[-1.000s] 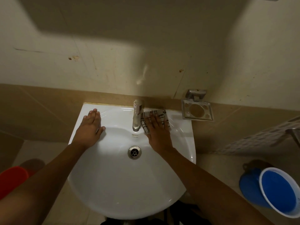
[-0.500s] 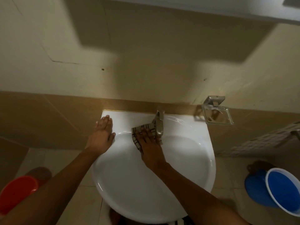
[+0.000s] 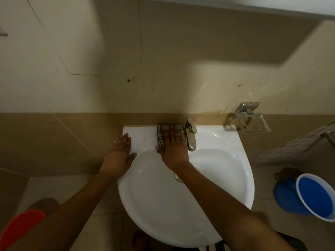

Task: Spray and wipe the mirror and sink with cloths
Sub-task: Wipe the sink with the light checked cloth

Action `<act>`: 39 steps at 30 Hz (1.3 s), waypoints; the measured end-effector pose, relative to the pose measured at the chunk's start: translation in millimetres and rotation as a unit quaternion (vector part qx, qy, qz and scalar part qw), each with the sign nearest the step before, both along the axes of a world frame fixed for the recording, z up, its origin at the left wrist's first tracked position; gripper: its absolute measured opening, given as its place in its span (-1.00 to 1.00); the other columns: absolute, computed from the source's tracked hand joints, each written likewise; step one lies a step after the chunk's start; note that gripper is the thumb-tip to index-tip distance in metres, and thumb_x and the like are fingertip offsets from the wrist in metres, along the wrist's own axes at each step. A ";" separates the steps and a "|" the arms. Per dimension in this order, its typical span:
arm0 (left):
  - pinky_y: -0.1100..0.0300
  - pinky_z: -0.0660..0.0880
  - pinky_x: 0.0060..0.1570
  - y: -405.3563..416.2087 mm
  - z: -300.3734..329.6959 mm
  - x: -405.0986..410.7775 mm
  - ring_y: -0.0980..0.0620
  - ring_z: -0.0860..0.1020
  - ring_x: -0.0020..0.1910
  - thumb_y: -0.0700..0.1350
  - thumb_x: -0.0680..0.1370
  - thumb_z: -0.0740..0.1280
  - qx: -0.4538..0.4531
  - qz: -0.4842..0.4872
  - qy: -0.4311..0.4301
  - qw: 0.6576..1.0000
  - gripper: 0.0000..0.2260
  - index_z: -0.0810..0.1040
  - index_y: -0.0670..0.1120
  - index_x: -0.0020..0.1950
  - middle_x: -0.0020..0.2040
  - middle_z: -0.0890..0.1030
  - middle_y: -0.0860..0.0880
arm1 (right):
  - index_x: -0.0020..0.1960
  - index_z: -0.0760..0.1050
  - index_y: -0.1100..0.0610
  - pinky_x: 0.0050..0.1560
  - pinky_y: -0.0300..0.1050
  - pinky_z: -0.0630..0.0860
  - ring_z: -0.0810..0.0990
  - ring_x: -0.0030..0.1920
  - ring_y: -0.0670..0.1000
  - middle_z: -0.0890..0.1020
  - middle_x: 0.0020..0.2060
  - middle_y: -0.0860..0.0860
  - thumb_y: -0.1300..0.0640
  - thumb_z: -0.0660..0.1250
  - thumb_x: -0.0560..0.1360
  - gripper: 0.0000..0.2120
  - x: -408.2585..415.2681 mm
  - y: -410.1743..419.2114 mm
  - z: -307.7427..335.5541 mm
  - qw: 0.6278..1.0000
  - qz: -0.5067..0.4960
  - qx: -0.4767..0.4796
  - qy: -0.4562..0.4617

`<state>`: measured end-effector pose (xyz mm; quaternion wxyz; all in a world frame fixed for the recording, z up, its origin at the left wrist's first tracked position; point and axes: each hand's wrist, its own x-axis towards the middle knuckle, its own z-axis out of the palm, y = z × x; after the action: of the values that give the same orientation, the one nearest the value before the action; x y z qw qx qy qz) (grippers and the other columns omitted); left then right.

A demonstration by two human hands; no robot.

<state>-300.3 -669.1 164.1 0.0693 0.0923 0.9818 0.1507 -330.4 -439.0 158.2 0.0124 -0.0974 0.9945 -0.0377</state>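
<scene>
A white sink (image 3: pixel 226 142) is fixed to the tiled wall, with a steel tap (image 3: pixel 191 136) at its back. My right hand (image 3: pixel 173 147) lies flat with straight fingers on a checked cloth (image 3: pixel 160 132), pressing it onto the back ledge just left of the tap. My left hand (image 3: pixel 118 154) rests flat on the sink's left rim. My right forearm hides most of the drain (image 3: pixel 178 177). The mirror's lower edge (image 3: pixel 235 6) runs along the top of the view.
A metal soap holder (image 3: pixel 252 117) sticks out of the wall right of the sink. A blue bucket (image 3: pixel 315 196) stands on the floor at the right. An orange-red basin (image 3: pixel 20 227) sits at the lower left.
My right hand slid the cloth from the tap's right side, across its front, to the back ledge on its left. The left hand stayed on the rim. My head shifted left.
</scene>
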 end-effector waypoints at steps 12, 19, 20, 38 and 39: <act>0.05 -0.05 0.51 -6.4 -6.9 -2.2 -0.16 0.07 0.58 0.28 0.52 -0.20 0.012 -0.014 -0.020 1.000 -0.20 0.07 -0.25 0.57 0.59 0.06 -0.21 | 0.58 -0.06 0.01 0.53 0.23 -0.11 -0.13 0.57 0.09 0.01 0.58 0.05 -0.07 0.18 0.58 -0.32 40.0 -48.9 -12.0 0.993 0.090 -0.078 -0.017; 0.08 -0.11 0.50 -8.9 -10.5 -1.0 -0.14 0.04 0.58 0.27 0.52 -0.22 0.026 -0.018 -0.004 0.999 -0.22 0.02 -0.22 0.58 0.60 0.02 -0.18 | 0.59 -0.07 0.04 0.53 0.17 -0.21 -0.16 0.58 0.10 -0.03 0.59 0.08 -0.16 -0.26 0.54 -0.34 17.1 -32.8 -8.7 0.992 -0.101 -0.073 -0.002; 0.09 -0.14 0.50 -8.8 -10.4 -0.7 -0.13 0.01 0.59 0.27 0.51 -0.23 0.028 -0.018 -0.006 0.999 -0.22 -0.01 -0.21 0.58 0.60 0.00 -0.16 | 0.59 -0.08 0.03 0.53 0.17 -0.23 -0.18 0.57 0.10 -0.05 0.59 0.08 -0.16 -0.27 0.54 -0.35 15.0 -40.6 -8.7 0.990 -0.114 -0.085 -0.001; 0.22 -0.14 0.50 -30.6 -33.5 25.1 0.04 -0.04 0.57 0.16 0.60 -0.03 0.165 0.036 -0.018 0.985 -0.36 -0.02 -0.15 0.60 0.60 0.00 -0.09 | 0.58 -0.04 -0.04 0.52 0.20 -0.26 -0.20 0.57 0.04 -0.01 0.59 0.02 -0.13 0.00 0.63 -0.43 -2.5 -86.1 -2.8 0.990 0.104 -0.084 -0.040; 0.22 -0.13 0.50 -30.3 -33.7 25.9 0.06 -0.05 0.56 0.12 0.61 -0.01 0.168 0.037 -0.016 0.985 -0.38 -0.02 -0.14 0.60 0.60 -0.01 -0.08 | 0.58 -0.05 -0.05 0.51 0.21 -0.29 -0.22 0.57 0.04 -0.03 0.59 0.02 -0.14 0.01 0.63 -0.43 -5.6 -95.3 -1.0 0.991 0.081 -0.092 -0.050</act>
<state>-274.5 -699.3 130.4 0.0625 0.0635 0.9441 0.3175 -336.0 -534.4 157.2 0.0560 -0.1767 0.9737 -0.1324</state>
